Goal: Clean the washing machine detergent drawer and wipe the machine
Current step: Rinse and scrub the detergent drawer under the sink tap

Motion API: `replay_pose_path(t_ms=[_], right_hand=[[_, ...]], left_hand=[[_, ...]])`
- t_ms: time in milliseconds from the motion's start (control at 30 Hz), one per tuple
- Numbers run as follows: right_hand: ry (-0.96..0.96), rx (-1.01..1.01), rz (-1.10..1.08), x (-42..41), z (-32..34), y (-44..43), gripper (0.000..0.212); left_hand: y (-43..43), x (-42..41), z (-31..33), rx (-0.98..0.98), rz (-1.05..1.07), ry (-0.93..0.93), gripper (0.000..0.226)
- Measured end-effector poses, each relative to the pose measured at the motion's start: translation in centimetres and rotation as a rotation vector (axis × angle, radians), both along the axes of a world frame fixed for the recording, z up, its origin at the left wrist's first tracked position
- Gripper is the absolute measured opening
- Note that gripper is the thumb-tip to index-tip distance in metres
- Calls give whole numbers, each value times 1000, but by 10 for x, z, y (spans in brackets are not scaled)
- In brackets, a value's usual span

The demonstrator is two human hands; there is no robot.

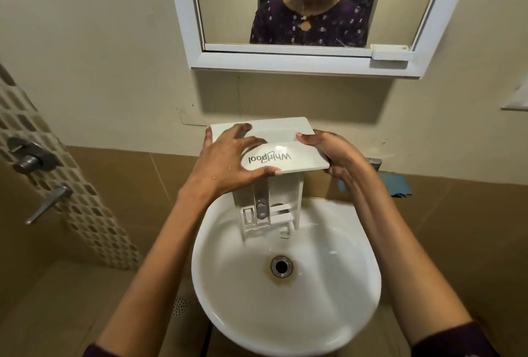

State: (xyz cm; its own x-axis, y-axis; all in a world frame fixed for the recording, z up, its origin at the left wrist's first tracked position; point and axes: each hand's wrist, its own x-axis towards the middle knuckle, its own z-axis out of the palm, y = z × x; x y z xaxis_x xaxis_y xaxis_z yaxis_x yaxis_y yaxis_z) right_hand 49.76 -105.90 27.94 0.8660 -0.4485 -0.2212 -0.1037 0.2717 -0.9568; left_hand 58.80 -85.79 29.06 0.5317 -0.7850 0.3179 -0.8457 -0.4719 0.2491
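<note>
Detergent drawer (pixel 285 153) is held upright over the white sink (pixel 328 285), front panel uppermost, compartments pointing into the basin. Left hand (pixel 228 162) spreads across the panel; right hand (pixel 334 151) grips its edge. Advise keeping both grips firm and tilting so compartments drain fully.
</note>
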Motion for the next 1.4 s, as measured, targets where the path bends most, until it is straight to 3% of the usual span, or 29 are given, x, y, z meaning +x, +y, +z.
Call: replay_pose_path(t_ms=[133,233,400,567,700,800,1000,1167,1400], right_hand=[[59,-30,-16,11,-7,5,5],[147,-126,-17,17,-26,13,8],[66,-113,-25,22,-30,11,5],[193,-143,-6,27,-50,18,11],[194,-117,-8,29,-50,16,4],[147,-124,-13,30,-45,12,5],[195,-138,-28,34,-48,14,5],[192,-124,-26,32,-49,14,5],[207,-160,1,30,-45,20,7]], left_hand=[[-3,3,-4,65,-42,-81,105],[-3,4,-25,19,-92,57,83],[4,2,-23,-94,-69,78,75],[-4,7,-39,111,-53,160,88],[-2,9,-41,44,-47,144,76],[-3,12,-33,6,-73,110,88],[-6,12,-38,9,-53,158,93],[-5,10,-38,7,-30,153,76],[-2,5,-43,-47,-10,198,93]])
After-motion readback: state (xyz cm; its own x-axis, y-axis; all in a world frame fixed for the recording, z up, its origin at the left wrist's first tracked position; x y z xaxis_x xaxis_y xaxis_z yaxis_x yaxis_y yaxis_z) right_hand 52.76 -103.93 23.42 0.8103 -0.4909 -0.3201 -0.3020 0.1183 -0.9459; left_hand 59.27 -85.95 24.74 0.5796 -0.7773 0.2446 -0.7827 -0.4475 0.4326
